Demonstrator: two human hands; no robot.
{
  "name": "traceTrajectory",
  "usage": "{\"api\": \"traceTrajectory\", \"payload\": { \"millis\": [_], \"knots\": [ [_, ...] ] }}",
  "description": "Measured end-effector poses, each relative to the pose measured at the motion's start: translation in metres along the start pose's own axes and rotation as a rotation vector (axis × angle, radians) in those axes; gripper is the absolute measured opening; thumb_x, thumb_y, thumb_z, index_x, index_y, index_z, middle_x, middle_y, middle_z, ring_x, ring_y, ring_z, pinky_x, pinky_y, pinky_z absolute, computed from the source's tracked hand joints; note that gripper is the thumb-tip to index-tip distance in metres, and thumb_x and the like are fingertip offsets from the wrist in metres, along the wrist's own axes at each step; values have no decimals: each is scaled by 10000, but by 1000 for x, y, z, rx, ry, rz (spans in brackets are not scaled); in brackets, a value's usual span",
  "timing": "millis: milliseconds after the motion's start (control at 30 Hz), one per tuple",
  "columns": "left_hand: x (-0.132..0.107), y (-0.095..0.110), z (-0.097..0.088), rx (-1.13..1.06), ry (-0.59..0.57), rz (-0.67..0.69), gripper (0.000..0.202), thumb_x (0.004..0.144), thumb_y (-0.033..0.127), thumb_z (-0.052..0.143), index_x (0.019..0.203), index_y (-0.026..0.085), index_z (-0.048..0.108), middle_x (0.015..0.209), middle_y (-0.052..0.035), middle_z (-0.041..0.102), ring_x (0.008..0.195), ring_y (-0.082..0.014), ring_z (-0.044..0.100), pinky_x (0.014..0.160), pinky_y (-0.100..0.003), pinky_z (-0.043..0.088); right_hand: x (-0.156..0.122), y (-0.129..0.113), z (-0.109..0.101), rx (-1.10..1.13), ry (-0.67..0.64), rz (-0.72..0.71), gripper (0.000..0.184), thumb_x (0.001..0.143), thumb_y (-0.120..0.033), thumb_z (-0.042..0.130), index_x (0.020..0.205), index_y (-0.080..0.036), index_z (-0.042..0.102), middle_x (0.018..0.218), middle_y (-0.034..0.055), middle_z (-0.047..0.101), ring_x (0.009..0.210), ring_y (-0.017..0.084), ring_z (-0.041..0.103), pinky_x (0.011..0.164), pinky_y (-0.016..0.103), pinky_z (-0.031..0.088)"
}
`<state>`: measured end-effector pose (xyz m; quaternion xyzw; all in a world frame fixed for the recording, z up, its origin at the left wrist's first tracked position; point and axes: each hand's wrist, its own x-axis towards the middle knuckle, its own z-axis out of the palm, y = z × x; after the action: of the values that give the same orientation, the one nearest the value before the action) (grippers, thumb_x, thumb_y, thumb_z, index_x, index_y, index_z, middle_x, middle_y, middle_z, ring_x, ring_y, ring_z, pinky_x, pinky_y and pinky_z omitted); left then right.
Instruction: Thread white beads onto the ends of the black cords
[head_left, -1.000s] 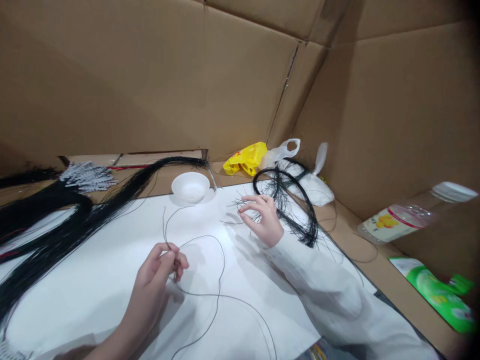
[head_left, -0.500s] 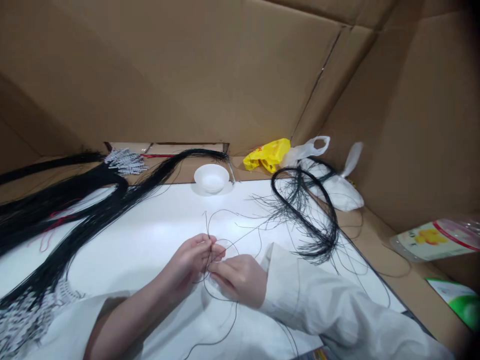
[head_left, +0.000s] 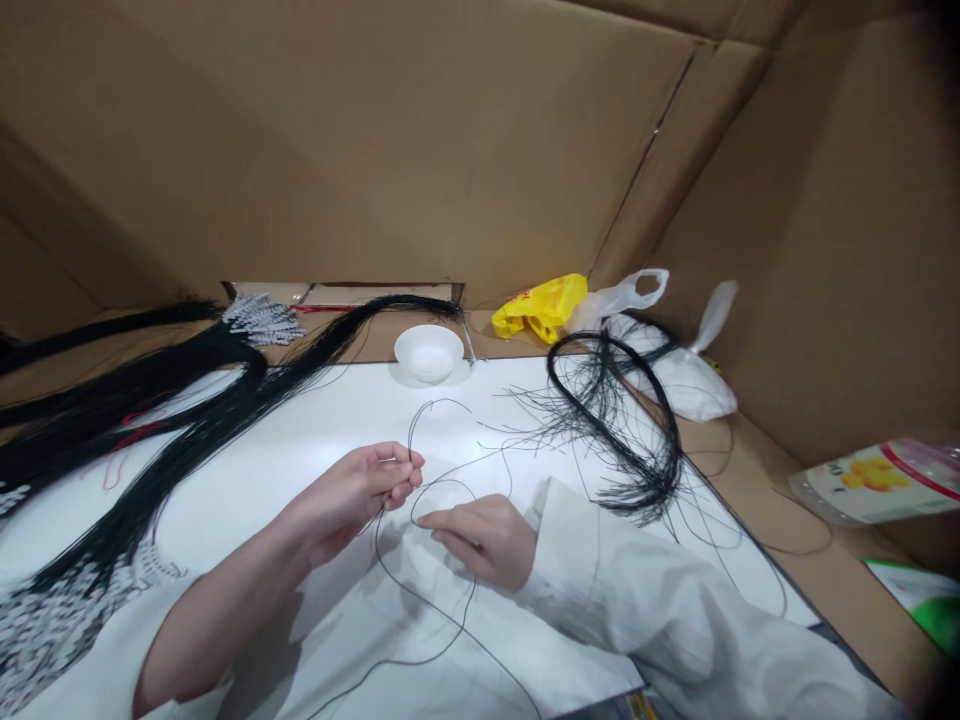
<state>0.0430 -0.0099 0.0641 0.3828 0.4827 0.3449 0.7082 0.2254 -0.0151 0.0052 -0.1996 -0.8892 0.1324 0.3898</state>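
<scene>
My left hand (head_left: pixel 375 490) is closed in a pinch on a thin black cord (head_left: pixel 417 598), over the middle of the white tabletop. Short ends of cord stick up above its fingertips, and a longer length hangs below toward my lap. To its right is my right hand (head_left: pixel 484 538), its thumb and index finger pressed close together on a second curving cord. That cord loops up over the knuckles and runs down past the wrist. The two hands are a small gap apart.
A white bowl (head_left: pixel 429 352) stands at the back. Long bundles of black cord (head_left: pixel 217 400) with white-tagged ends lie left; a coiled black bundle (head_left: pixel 660 420) lies right. A yellow bag (head_left: pixel 541 308), a white bag (head_left: pixel 694 385) and a clear labelled jar (head_left: pixel 874 485) stand near the cardboard walls.
My left hand has moved left, away from my right hand, drawing its cord along. The loop between the hands has opened out. My right hand has barely moved.
</scene>
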Motion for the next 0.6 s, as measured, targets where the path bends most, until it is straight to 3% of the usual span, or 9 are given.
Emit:
{"api": "traceTrajectory", "payload": {
  "millis": [100,200,300,400,500,600],
  "knots": [
    [-1,-1,3,122,44,82,137,745,238,596,692,147,509,792,-22,588,557,-64,395,551,-207,316,2,1,3,-65,-4,-9,220,897,-165,400,1031,-143,574,686,-7,654,544,76,564,511,204,421],
    [0,-6,6,256,66,97,143,761,262,566,696,151,503,900,-53,609,562,-76,403,568,-235,330,3,0,9,-237,-44,-151,230,882,-154,405,1025,-151,585,535,-38,553,451,89,478,415,231,339],
    [0,-10,8,187,-13,-11,139,755,263,576,713,150,506,896,-60,607,612,-93,459,605,-245,355,4,-1,16,-355,-25,-303,199,848,-120,464,994,-146,596,531,-41,532,473,93,476,415,237,329],
    [0,-9,9,43,-84,-94,128,747,237,592,715,145,509,781,-41,588,640,-104,496,618,-232,369,3,-2,20,-390,5,-360,173,835,-111,493,965,-148,600,575,-30,563,528,99,515,457,238,365],
    [1,-6,9,-18,-20,-27,102,739,197,597,707,131,526,674,-9,527,599,-82,472,599,-203,369,2,-3,21,-340,-58,-277,185,857,-124,452,956,-154,606,532,-35,537,458,86,474,419,227,314],
    [1,1,7,-64,16,36,78,726,166,610,734,121,547,679,10,484,529,-45,417,526,-170,345,4,5,18,34,-167,85,281,898,-333,415,806,-152,609,537,-11,552,473,84,499,440,205,343]
  ]
}}
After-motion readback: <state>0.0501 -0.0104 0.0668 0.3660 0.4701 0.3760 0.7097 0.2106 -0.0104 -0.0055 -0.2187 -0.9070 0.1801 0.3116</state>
